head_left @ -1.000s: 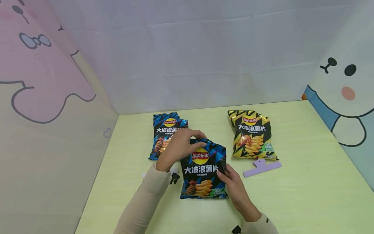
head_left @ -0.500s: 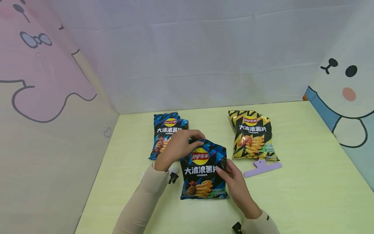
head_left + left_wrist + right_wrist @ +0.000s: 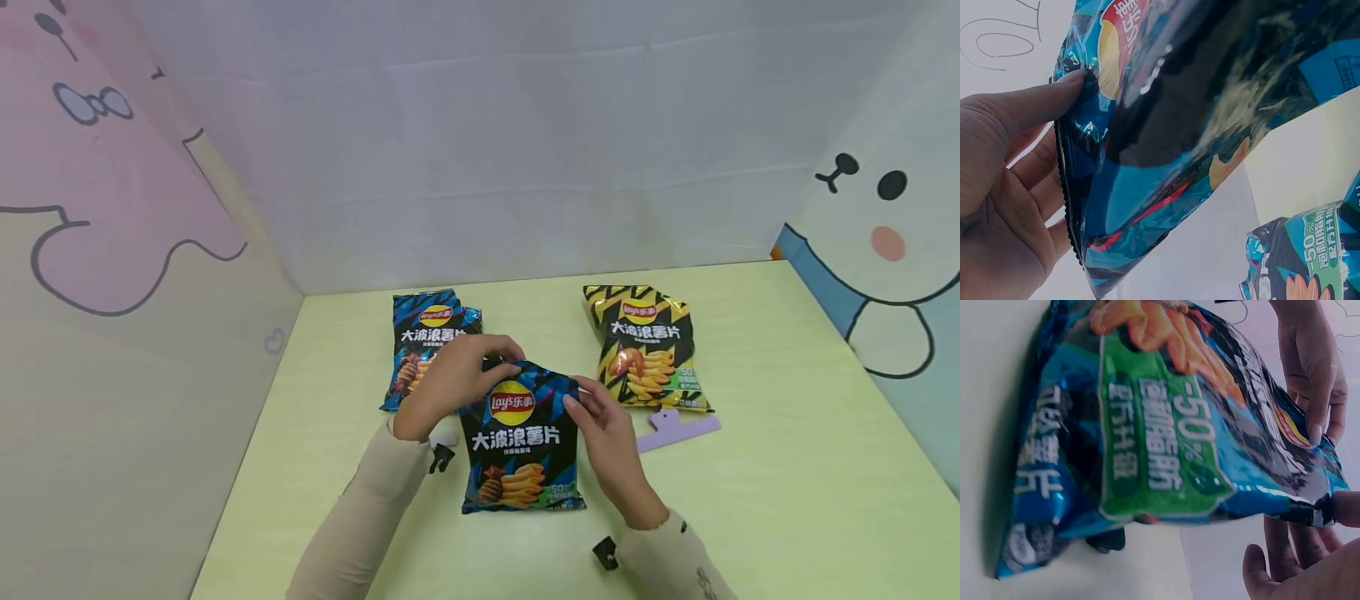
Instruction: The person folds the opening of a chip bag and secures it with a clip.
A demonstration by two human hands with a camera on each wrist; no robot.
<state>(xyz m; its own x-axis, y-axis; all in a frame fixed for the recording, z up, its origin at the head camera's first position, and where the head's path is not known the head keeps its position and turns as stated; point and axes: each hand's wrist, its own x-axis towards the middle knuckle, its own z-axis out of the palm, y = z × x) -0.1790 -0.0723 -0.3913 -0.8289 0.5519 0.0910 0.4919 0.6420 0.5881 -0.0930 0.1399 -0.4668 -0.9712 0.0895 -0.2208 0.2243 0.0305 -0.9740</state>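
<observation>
A blue and black potato chip bag (image 3: 517, 454) stands facing me between my hands, its lower edge at the table. My left hand (image 3: 456, 375) pinches its top edge near the left, thumb (image 3: 1063, 90) on the front and fingers behind. My right hand (image 3: 611, 446) holds the upper right corner, thumb in front and fingers behind; in the right wrist view this hand (image 3: 1310, 569) shows at the bag's edge. The bag front (image 3: 1166, 419) looks puffed out. Another blue chip bag (image 3: 408, 337) lies behind my left hand, partly hidden by it.
A yellow and black chip bag (image 3: 648, 354) lies at the back right. Just in front of it lies a purple clip (image 3: 678, 429), its left end hidden behind my right hand. A pale object (image 3: 444, 438) shows beside my left wrist. Cloth walls enclose the yellow-green table (image 3: 780, 500).
My right hand has slid up the bag's right side to its upper corner. My left hand keeps its pinch on the top edge, and the bag has hardly moved.
</observation>
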